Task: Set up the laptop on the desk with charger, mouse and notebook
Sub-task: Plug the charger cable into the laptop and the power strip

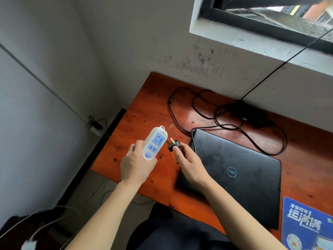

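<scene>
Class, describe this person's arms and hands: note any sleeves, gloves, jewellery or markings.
Both arms are bare as far as the view shows: no sleeves, gloves, watch or bracelets. The left hand and right hand show no rings or markings.

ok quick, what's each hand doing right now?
Left hand: grips the power strip.
Right hand: pinches the plug, prongs aimed at the strip, not yet in.

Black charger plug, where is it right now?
Head view, left of centre: the black charger plug is pinched in the right hand, prongs just short of the white-and-blue power strip gripped by the left hand, left of the closed black laptop.
</scene>
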### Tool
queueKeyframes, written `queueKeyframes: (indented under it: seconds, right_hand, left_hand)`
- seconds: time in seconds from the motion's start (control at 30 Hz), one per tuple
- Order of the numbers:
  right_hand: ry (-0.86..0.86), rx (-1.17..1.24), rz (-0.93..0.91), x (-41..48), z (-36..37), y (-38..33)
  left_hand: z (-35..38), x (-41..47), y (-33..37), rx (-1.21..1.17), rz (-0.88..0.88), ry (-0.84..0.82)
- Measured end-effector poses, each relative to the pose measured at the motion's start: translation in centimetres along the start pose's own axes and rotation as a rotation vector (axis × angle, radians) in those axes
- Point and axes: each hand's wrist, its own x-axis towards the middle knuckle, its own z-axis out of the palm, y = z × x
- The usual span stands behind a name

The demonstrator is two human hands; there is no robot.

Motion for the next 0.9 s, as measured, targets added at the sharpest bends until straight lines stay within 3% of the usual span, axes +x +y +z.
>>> queueKeyframes:
  seconds: [0.33,0.9]
  right_hand:
    - [0.176,-0.274,-0.148,-1.0,0.2,-1.2]
    - [0.307,-0.702,-0.333,-0.8,-0.1,-3.6]
  left_hand:
    - [-0.7,-0.6,0.9,0.027,0.106,0.074]
    - [-1.1,-0.4,1.3,0.17,0.312,0.199]
